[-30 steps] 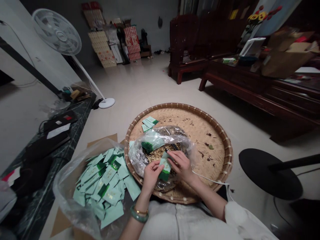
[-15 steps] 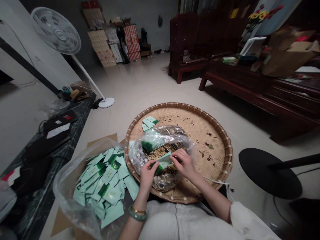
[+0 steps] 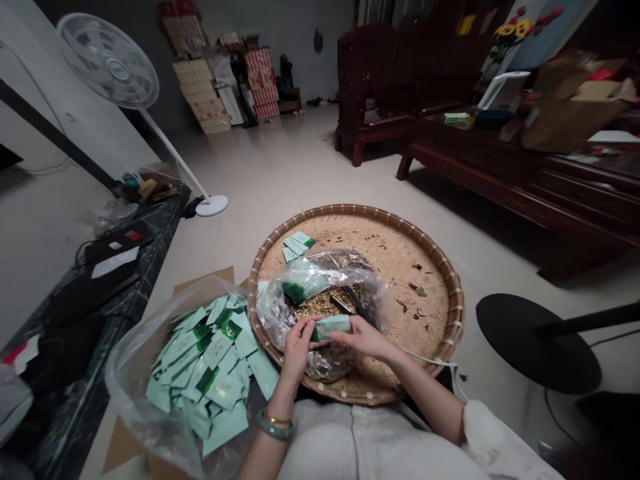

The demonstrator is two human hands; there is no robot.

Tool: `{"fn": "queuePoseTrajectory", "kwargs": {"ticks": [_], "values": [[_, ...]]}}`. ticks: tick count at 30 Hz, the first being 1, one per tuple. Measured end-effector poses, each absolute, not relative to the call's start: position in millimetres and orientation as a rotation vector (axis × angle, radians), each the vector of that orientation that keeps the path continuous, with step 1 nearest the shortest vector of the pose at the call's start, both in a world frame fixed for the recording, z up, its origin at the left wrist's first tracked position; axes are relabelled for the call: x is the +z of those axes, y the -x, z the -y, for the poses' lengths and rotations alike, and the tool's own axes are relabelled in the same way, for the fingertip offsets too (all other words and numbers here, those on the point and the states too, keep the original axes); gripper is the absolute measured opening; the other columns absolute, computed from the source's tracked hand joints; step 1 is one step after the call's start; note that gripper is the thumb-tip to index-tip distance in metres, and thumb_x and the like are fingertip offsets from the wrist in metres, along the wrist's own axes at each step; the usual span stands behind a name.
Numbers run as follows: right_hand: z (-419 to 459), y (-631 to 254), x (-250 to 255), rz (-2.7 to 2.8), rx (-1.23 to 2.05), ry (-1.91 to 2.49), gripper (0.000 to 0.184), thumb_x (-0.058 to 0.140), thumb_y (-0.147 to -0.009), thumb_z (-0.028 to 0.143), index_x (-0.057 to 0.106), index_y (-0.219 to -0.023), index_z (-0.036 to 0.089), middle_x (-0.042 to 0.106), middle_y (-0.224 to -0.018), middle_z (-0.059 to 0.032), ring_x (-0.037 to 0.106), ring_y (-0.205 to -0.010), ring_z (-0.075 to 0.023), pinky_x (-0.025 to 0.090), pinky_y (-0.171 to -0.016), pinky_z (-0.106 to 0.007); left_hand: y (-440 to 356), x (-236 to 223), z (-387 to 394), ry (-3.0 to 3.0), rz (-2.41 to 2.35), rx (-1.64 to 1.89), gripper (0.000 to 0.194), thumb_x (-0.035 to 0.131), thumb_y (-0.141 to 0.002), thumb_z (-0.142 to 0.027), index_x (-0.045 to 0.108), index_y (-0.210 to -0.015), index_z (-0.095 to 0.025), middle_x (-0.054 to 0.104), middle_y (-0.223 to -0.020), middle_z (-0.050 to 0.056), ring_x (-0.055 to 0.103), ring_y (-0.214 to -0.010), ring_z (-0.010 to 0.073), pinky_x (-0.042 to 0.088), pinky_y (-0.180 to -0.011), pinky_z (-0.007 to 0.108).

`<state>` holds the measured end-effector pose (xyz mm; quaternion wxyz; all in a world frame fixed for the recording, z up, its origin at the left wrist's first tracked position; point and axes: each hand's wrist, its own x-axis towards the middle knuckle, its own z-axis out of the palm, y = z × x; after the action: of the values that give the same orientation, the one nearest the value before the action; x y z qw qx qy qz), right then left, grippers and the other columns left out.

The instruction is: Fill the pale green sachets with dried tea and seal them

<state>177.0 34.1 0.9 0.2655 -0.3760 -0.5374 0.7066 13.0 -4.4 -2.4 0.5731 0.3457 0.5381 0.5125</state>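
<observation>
Between my hands is a pale green packet [image 3: 332,327] with a dark green end. My left hand [image 3: 299,343] grips the dark green end, while my right hand [image 3: 363,338] holds the other end. Below them a clear plastic bag [image 3: 273,313] lies open, with a loose grainy dried mix [image 3: 317,305] inside. A dark-handled tool [image 3: 356,303] rests on the mix, its kind unclear. More green packets [image 3: 307,280] lean at the bag's left side. The bag sits on a round woven bamboo tray [image 3: 400,247].
At left, a plastic-lined cardboard box [image 3: 117,443] holds a heap of green packets [image 3: 215,367]. A small stack of packets [image 3: 299,245] lies on the tray's far left. A white standing fan [image 3: 213,205], a black round base [image 3: 537,343] and a dark wooden table [image 3: 475,157] stand around.
My right hand has moved down and slightly inward on the packet, from its upper corner to its right end. The packet is now level, and the dark-handled tool is more exposed.
</observation>
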Motion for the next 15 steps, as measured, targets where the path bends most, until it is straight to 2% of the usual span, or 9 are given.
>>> {"fn": "queuePoseTrajectory", "kwargs": {"ticks": [3, 5, 7, 9, 11, 15], "values": [[-35, -179, 0, 1.389, 2.023, 0.98, 0.053, 0.062, -0.069, 0.061, 0.067, -0.09, 0.013, 0.065, -0.08, -0.0043, 0.056, -0.068, -0.0145, 0.051, -0.061, -0.028, -6, -5, 3, -0.914, -1.341, 1.164, 0.039, 0.054, -0.081, -0.048, 0.064, -0.101, -0.016, 0.066, -0.105, 0.01, 0.064, -0.089, 0.0217, 0.057, -0.067, 0.031], [-37, -181, -1, 1.387, 1.999, 1.012, 0.056, 0.056, -0.073, 0.065, 0.068, -0.088, 0.013, 0.065, -0.081, -0.0056, 0.056, -0.071, -0.016, 0.051, -0.061, -0.029, -2, -6, 2, -1.055, -1.495, 1.225, 0.037, 0.046, -0.087, -0.043, 0.06, -0.109, -0.016, 0.066, -0.107, 0.012, 0.063, -0.096, 0.0228, 0.055, -0.076, 0.035], [-40, -182, -3, 1.431, 1.934, 1.077, 0.058, 0.052, -0.074, 0.068, 0.068, -0.084, 0.013, 0.065, -0.078, -0.0056, 0.056, -0.071, -0.0171, 0.05, -0.064, -0.031, 1, -4, 2, -1.34, -1.668, 1.3, 0.035, 0.045, -0.089, -0.036, 0.057, -0.116, -0.017, 0.064, -0.113, 0.013, 0.058, -0.105, 0.0242, 0.049, -0.088, 0.04], [-42, -182, -5, 1.484, 1.859, 1.119, 0.059, 0.049, -0.075, 0.069, 0.067, -0.081, 0.013, 0.065, -0.076, -0.0046, 0.056, -0.073, -0.018, 0.048, -0.072, -0.034, 0, 0, 3, -1.759, -1.721, 1.251, 0.039, 0.053, -0.085, -0.031, 0.054, -0.122, -0.019, 0.06, -0.123, 0.013, 0.051, -0.113, 0.0266, 0.042, -0.097, 0.045], [-42, -180, -7, 1.519, 1.819, 1.102, 0.058, 0.047, -0.077, 0.068, 0.067, -0.082, 0.014, 0.065, -0.077, -0.0039, 0.056, -0.078, -0.0186, 0.046, -0.079, -0.036, -4, 3, 4, -2.139, -1.617, 1.06, 0.052, 0.063, -0.078, -0.025, 0.051, -0.128, -0.02, 0.054, -0.132, 0.012, 0.045, -0.117, 0.0292, 0.037, -0.1, 0.049], [-42, -174, -3, 1.525, 1.842, 1.026, 0.059, 0.049, -0.076, 0.069, 0.066, -0.084, 0.014, 0.066, -0.082, -0.0039, 0.057, -0.08, -0.0182, 0.045, -0.082, -0.036, -12, -2, 3, -2.325, -1.494, 0.857, 0.063, 0.06, -0.073, -0.007, 0.044, -0.133, -0.019, 0.055, -0.13, 0.011, 0.046, -0.112, 0.0284, 0.041, -0.096, 0.05]]}}
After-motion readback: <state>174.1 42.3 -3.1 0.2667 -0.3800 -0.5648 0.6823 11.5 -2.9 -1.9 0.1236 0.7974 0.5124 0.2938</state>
